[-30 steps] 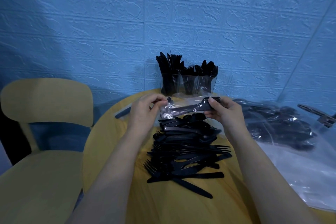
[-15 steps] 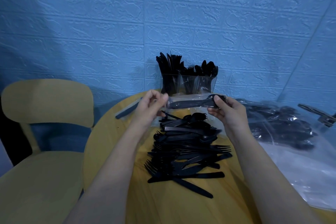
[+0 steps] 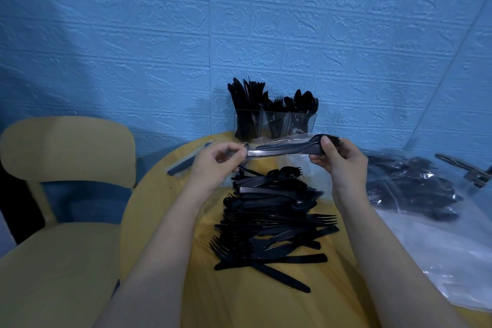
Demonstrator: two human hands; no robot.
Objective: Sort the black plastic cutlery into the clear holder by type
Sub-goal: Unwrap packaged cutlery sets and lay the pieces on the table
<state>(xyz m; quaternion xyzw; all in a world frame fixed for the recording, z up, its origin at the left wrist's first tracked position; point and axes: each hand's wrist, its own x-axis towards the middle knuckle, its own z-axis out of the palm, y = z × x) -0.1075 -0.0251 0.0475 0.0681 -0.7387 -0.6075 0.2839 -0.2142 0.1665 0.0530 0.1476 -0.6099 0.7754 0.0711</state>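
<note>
From the head view I see my left hand [image 3: 218, 165] pinching one end of a wrapped cutlery packet [image 3: 285, 148] and my right hand [image 3: 342, 161] gripping the other, holding it level above the loose black cutlery pile [image 3: 271, 218]. The clear holder [image 3: 275, 125] stands behind, knives left, forks middle, spoons right. I can read no writing. The round yellow table [image 3: 159, 194] meets a blue brick-textured wall [image 3: 133, 34]; a chair [image 3: 66, 157] sits left, plastic bags [image 3: 415, 189] right.
</note>
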